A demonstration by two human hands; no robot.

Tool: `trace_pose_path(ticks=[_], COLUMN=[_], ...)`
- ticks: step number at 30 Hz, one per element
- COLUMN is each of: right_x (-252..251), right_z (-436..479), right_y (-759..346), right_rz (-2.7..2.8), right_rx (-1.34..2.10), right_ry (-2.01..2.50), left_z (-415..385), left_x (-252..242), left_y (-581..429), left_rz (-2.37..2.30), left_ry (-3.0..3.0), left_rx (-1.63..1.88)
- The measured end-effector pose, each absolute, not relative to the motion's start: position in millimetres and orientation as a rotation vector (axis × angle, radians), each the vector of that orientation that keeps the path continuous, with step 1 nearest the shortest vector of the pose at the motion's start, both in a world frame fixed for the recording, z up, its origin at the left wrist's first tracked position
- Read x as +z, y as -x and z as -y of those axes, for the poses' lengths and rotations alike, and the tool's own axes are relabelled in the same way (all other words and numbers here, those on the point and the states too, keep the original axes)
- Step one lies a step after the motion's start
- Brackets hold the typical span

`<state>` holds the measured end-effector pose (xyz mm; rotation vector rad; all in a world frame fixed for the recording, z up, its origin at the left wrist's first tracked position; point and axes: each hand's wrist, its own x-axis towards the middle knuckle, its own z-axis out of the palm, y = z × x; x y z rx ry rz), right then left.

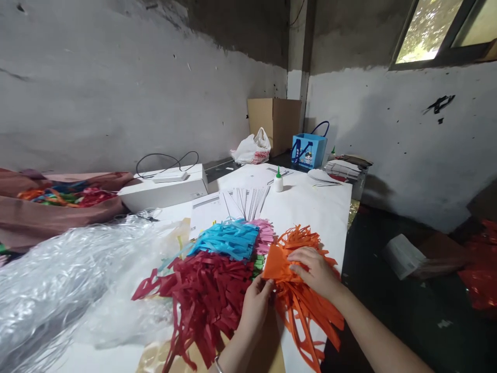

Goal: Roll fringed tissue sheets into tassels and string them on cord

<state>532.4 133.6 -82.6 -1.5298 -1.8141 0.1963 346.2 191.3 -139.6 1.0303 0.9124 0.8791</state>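
Note:
An orange fringed paper piece [275, 263] lies over the right part of the white worktop, its solid band toward the left and its cut strips spreading out. My left hand [255, 305] pinches the lower left corner of that band between thumb and fingertips. Resting on top of the orange strips, my right hand [316, 272] has its fingers stretched out and slightly apart. Just left of my hands is a heap of dark red fringe [209, 285]. Behind it sit blue fringe [229, 238] and pink fringe [264, 233], with a bit of green fringe [259, 263] partly covered.
A white glue bottle [278, 183] with a green tip stands beyond a fan of thin strips [246, 203]. Clear shiny plastic [77, 280] fills the left side. Farther back are a white box [166, 190], a plastic bag [254, 147], a blue bag [308, 150] and a cardboard box [274, 122].

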Motion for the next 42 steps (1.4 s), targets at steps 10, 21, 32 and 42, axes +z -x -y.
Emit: trace_pose_path(ticks=[10, 21, 32, 42], right_x=[-76, -71, -75, -73], right_z=[-165, -164, -178, -173], right_y=[-522, -525, -524, -524], right_rz=[2.163, 2.259, 2.339, 2.440], right_rx=[0.253, 0.233, 0.082, 0.068], right_ry=[1.472, 1.458, 1.453, 1.402], left_z=[-193, -194, -197, -198], left_x=[-138, -131, -132, -130], left_y=[-348, -346, -343, -342], left_rz=[-0.891, -0.931, -0.949, -0.954], left_ry=[-1.112, -1.171, -1.198, -1.311], left_rx=[0.910, 0.866, 0.819, 0.796])
